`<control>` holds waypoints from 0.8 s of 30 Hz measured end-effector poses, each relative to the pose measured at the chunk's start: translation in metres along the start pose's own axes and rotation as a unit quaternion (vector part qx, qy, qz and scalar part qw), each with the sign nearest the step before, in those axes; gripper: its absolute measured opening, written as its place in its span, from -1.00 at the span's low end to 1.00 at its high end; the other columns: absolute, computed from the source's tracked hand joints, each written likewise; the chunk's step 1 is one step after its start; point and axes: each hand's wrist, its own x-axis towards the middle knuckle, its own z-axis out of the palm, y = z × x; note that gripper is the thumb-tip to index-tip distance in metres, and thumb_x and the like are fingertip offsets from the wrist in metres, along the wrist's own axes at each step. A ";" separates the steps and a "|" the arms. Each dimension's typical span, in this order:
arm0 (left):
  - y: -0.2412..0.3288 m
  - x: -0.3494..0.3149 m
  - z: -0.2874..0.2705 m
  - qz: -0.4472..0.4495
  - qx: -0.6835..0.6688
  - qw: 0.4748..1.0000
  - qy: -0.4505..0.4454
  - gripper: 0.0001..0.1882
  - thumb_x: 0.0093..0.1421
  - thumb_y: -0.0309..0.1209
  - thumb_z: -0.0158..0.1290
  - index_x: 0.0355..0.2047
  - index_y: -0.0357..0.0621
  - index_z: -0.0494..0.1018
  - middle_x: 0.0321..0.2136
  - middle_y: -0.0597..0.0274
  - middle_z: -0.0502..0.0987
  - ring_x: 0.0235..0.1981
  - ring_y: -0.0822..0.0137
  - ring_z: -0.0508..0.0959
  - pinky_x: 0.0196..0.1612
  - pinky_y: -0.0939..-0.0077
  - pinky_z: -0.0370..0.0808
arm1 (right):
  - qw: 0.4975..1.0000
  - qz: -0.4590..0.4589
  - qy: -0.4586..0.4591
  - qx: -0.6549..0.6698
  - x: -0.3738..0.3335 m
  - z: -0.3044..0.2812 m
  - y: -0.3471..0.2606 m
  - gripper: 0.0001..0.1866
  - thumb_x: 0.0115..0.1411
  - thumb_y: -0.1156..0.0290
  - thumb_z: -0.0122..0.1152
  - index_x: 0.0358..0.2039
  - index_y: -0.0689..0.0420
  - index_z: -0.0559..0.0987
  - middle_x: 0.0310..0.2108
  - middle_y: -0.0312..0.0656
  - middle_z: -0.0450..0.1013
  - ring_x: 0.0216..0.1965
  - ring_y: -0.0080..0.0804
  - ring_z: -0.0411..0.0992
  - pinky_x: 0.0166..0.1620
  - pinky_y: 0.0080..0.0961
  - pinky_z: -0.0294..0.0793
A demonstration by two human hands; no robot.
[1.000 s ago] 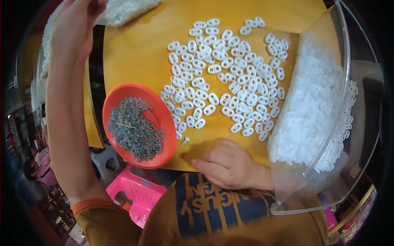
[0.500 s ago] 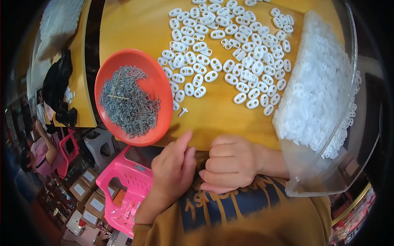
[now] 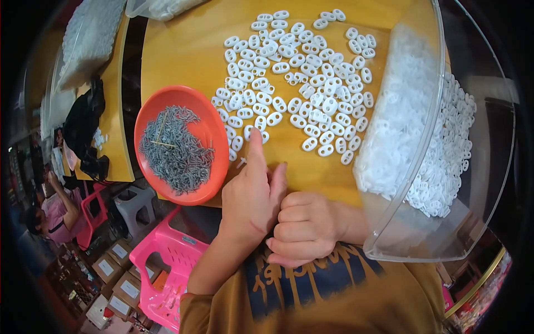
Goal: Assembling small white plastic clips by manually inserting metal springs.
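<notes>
My left hand [image 3: 250, 195] reaches over the table's front edge with its index finger stretched forward and the thumb apart; nothing shows in it. Its fingertip is nearest to the lower edge of a spread of white oval two-hole plastic pieces [image 3: 329, 106]. Close by the finger lies a small white T-shaped piece [image 3: 241, 162]. Beside it, my right hand [image 3: 303, 228] is closed like a fist in front of my body, and whatever its fingers may hold is hidden. An orange-red bowl [image 3: 218, 119] with grey screws [image 3: 178, 158] stands left of my left hand.
On the right a clear plastic bin [image 3: 384, 222] holds many white pieces. The yellow wooden table [image 3: 183, 61] lies under everything. A pink chair [image 3: 167, 250] and grey stool [image 3: 133, 206] stand left, below table height. Farther left, a person [image 3: 61, 211] sits near another table.
My left hand has moved forward, its index finger now reaching toward the white pieces. My right hand stays closed. The whole view has shifted slightly.
</notes>
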 end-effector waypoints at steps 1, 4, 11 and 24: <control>-0.001 0.000 0.000 0.013 -0.002 1.000 -0.009 -0.38 0.09 -0.39 0.00 0.11 -0.31 0.05 -0.68 0.05 0.44 -0.66 0.08 0.48 -0.62 0.26 0.37 | 1.000 0.007 -0.013 0.002 0.000 0.000 0.000 -0.79 -0.12 0.43 0.24 -0.68 0.18 0.36 -0.67 -0.29 0.18 -0.66 -0.43 0.19 -0.57 -0.52 0.17; 0.001 0.005 0.001 0.047 0.002 0.999 -0.022 -0.39 0.08 -0.38 0.02 0.11 -0.30 0.07 -0.67 0.07 0.42 -0.67 0.10 0.46 -0.61 0.28 0.37 | 1.000 0.017 0.003 0.001 0.000 -0.002 -0.001 -0.78 -0.12 0.43 0.23 -0.69 0.17 0.35 -0.67 -0.29 0.17 -0.66 -0.43 0.18 -0.57 -0.52 0.17; 0.004 0.044 -0.021 0.228 0.086 0.961 0.126 -0.60 -0.02 -0.51 0.09 -0.11 -0.14 0.38 -0.63 0.20 0.39 -0.63 0.24 0.42 -0.60 0.44 0.35 | 0.999 0.034 0.025 0.029 0.003 -0.004 0.000 -0.77 -0.10 0.43 0.22 -0.70 0.16 0.33 -0.66 -0.29 0.19 -0.66 -0.44 0.19 -0.59 -0.53 0.15; 0.009 0.104 -0.035 0.210 0.140 0.966 0.057 -0.85 -0.01 -0.47 0.04 -0.37 -0.14 0.43 -0.47 0.17 0.41 -0.45 0.14 0.46 -0.44 0.34 0.39 | 0.995 0.077 0.025 0.058 0.003 -0.005 0.001 -0.77 -0.07 0.44 0.22 -0.68 0.13 0.33 -0.63 -0.30 0.20 -0.63 -0.43 0.19 -0.58 -0.50 0.13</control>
